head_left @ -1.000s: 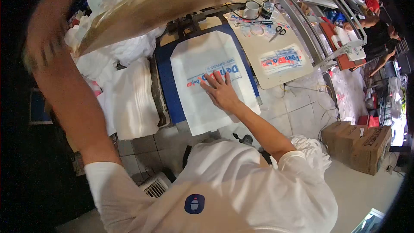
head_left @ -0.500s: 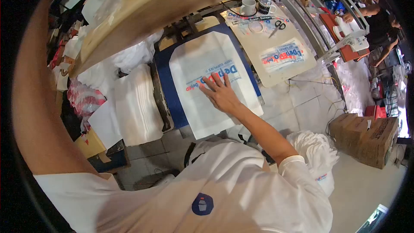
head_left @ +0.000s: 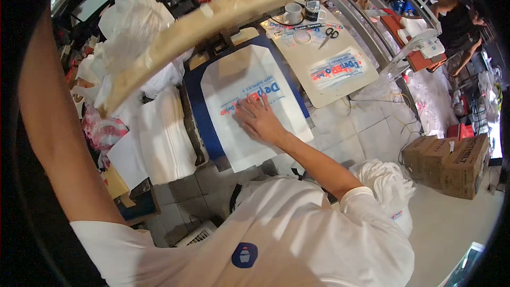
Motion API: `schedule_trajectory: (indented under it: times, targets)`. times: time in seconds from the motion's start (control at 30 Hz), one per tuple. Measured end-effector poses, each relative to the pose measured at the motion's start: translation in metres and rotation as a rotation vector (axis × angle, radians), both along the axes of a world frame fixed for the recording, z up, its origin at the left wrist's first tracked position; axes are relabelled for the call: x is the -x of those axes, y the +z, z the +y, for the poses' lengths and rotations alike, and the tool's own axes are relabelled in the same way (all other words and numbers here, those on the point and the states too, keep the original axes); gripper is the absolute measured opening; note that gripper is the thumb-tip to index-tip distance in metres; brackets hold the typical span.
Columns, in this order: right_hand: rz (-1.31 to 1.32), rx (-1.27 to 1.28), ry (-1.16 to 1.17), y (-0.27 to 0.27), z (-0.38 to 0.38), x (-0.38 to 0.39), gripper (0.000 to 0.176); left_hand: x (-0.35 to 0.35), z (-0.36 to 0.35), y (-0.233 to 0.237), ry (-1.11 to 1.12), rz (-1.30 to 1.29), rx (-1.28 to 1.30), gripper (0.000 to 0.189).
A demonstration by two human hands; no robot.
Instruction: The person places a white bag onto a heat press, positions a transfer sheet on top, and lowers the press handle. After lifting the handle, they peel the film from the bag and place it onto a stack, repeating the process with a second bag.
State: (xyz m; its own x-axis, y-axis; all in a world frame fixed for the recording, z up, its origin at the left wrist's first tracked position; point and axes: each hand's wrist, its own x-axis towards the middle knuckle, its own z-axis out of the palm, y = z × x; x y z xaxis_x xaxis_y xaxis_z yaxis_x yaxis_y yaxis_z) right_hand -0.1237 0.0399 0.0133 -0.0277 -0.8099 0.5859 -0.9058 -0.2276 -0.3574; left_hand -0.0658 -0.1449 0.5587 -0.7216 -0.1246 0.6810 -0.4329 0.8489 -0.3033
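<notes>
My right hand (head_left: 259, 118) lies with fingers spread on a white sheet (head_left: 241, 143) over a blue pad (head_left: 197, 109). Blue and red print (head_left: 265, 91) shows beside the fingertips, partly covered by them. The left arm reaches up along the left side of the view, its hand out of sight. Above the pad's far left side is a large tan curved board (head_left: 196, 24), tilted and slightly blurred.
Left of the pad lie stacked white cloths (head_left: 167, 138). Right of it, a tan board (head_left: 329, 93) carries scissors (head_left: 330, 34), tape and a printed sheet. Mugs (head_left: 292, 14) stand behind. Cardboard boxes (head_left: 446, 165) are at right; another person (head_left: 462, 29) is at upper right.
The large curved board has swung upward and away, showing more of the white bags behind it. My right hand stays on the sheet, its fingers slightly shifted. The whole view has moved a little.
</notes>
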Motion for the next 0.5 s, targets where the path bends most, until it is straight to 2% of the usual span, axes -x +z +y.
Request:
schedule_trajectory:
  times: [0.03, 0.1, 0.2, 0.23, 0.27, 0.3, 0.37, 0.4, 0.43, 0.47, 0.5]
  targets:
    - [0.001, 0.008, -0.007, 0.005, 0.006, -0.002, 0.031, -0.007, 0.015, 0.001, -0.021, 0.006, 0.02, 0.032]
    - [-0.152, -0.167, 0.364, 0.012, 0.022, -0.005, 0.02, -0.03, 0.051, -0.005, -0.066, 0.015, 0.054, 0.032]
    - [-0.061, -0.186, 0.443, 0.024, 0.06, -0.02, 0.024, -0.066, 0.104, -0.029, -0.208, 0.0, 0.08, 0.032]
    - [-0.158, -0.179, 0.532, 0.028, 0.075, -0.021, 0.023, -0.076, 0.099, -0.055, -0.572, -0.04, 0.023, 0.041]
    - [-0.256, -0.174, 0.623, 0.033, 0.09, -0.02, 0.023, -0.091, 0.134, -0.089, -0.556, -0.02, 0.012, 0.037]
    - [-0.254, -0.173, 0.62, 0.042, 0.105, -0.018, 0.023, -0.095, 0.17, -0.133, -0.485, 0.046, -0.027, 0.033]
    - [-0.213, -0.447, 0.686, 0.066, 0.132, -0.007, 0.032, -0.085, 0.212, -0.219, -0.448, 0.13, -0.122, 0.028]
    - [-0.208, -0.445, 0.691, 0.077, 0.142, 0.001, 0.032, -0.095, 0.208, -0.254, -0.506, -0.238, -0.648, 0.027]
    - [-0.26, -0.473, 0.689, 0.087, 0.154, 0.009, 0.035, -0.08, 0.203, -0.304, -0.65, -0.246, -0.806, 0.029]
    - [-0.317, -0.504, 0.686, 0.095, 0.164, 0.016, 0.037, -0.076, 0.216, -0.346, -0.573, -0.233, -1.127, 0.025]
    - [-0.268, -0.584, 0.725, 0.103, 0.167, 0.026, 0.039, -0.072, 0.222, -0.398, -0.477, -0.153, -1.07, 0.024]
